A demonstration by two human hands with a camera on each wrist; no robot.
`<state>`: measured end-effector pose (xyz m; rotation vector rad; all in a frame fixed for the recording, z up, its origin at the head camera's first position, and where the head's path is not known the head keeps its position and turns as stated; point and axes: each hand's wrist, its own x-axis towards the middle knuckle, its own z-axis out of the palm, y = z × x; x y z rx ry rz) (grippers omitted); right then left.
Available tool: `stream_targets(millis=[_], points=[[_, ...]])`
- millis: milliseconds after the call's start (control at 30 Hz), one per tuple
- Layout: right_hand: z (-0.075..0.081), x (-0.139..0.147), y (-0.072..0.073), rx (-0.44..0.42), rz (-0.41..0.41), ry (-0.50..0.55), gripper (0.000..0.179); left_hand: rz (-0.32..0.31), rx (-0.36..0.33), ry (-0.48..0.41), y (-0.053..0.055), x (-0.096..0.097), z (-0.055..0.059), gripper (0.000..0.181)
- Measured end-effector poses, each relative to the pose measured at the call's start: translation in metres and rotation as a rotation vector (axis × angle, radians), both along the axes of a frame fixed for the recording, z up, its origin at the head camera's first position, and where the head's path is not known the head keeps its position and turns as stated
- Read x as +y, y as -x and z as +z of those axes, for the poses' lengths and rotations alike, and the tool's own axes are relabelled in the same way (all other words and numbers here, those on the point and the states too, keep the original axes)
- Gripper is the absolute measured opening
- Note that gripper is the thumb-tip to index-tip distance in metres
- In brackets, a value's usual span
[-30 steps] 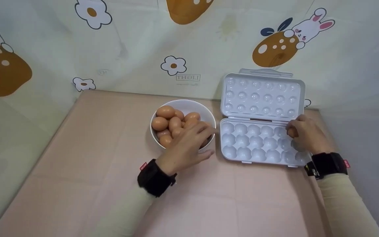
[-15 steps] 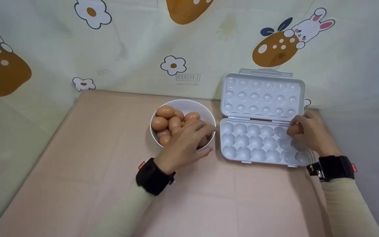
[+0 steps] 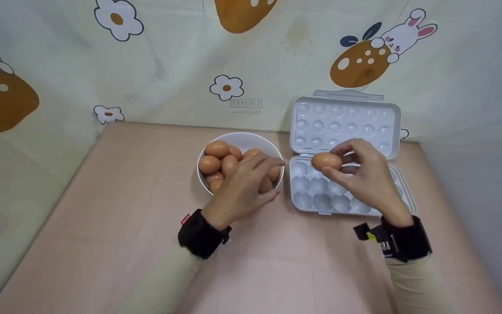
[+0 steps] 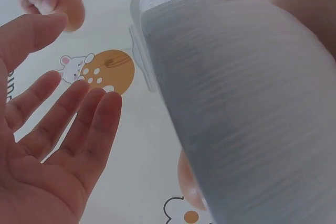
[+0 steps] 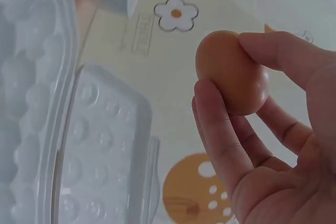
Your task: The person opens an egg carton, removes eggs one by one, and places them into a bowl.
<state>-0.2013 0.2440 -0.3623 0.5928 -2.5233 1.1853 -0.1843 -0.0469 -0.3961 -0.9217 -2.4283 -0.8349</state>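
My right hand (image 3: 364,172) pinches a brown egg (image 3: 326,162) between thumb and fingertips, over the hinge side of an egg box (image 3: 302,199). In the right wrist view the egg (image 5: 226,69) sits at the tips of the thumb and fingers. The box is white plastic with rows of round cups, its lid (image 3: 344,104) tipped back. My left hand (image 3: 242,185) hovers over the right side of a white bowl (image 3: 251,140) of brown eggs (image 3: 217,149). Seen from the left wrist, that hand (image 4: 58,129) has relaxed, spread fingers and holds nothing.
A pinkish-beige cloth (image 3: 116,196) covers the table, which meets a printed curtain (image 3: 168,65) with rabbits and flowers behind and at the sides. The bowl stands just left of the egg box, with a narrow gap between them.
My right hand has moved left from the box's right end, lifting the egg above the cups. My left hand has stayed over the bowl, almost still. The head view has shifted slightly.
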Motion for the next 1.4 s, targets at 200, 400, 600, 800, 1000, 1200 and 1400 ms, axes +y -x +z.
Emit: stream_targets(millis=[200,400,600,800,1000,1200,1400], points=[[-0.003,-0.04,-0.008,-0.159,0.122,0.133,0.035,-0.017,0.037,-0.039,0.001,0.002,0.001,0.049],[-0.008,-0.063,-0.011,-0.262,0.192,0.214,0.035,-0.039,0.088,-0.08,0.001,0.004,0.002,0.043],[-0.011,-0.071,-0.013,-0.31,0.229,0.276,0.037,-0.053,0.114,-0.092,0.001,0.004,0.002,0.042],[-0.013,-0.071,-0.014,-0.287,0.26,0.251,0.04,-0.05,0.107,-0.071,0.001,0.001,0.003,0.042],[-0.015,-0.064,-0.014,-0.214,0.281,0.184,0.039,-0.031,0.08,-0.083,0.004,-0.009,0.007,0.038],[-0.016,-0.056,-0.013,-0.175,0.285,0.173,0.041,0.053,0.021,-0.054,0.014,-0.028,0.018,0.038],[-0.014,-0.05,-0.011,-0.134,0.253,0.137,0.039,0.102,-0.107,0.03,0.039,-0.043,0.037,0.036]])
